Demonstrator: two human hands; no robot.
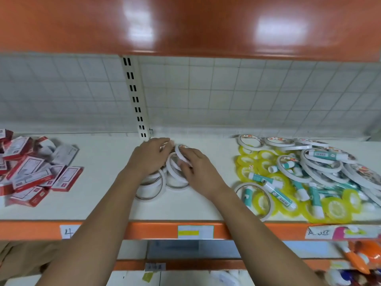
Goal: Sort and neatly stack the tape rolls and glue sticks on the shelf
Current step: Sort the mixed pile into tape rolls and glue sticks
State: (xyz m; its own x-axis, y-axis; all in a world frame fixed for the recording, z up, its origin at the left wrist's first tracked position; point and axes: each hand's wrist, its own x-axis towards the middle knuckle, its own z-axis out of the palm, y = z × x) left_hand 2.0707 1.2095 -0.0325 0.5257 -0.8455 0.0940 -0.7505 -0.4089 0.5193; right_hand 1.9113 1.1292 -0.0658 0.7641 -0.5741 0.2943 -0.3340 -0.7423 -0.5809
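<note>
Tape rolls (156, 186) cluster mid-way along the shelf (99, 205) — light, stiff, thin hoops, likely to slide or roll. Right hand (193, 162) pinches one tilted roll (179, 154) by its rim, probably the best hold; left hand (149, 156) covers the cluster — grip unclear.

Both bare forearms reach forward and converge, wrists nearly level. The left hand (151, 156) lies palm down, fingers bent forward; its grip is hidden. The right hand (194, 164), palm down, pinches a tape roll (179, 154) between thumb and fingers.
</note>
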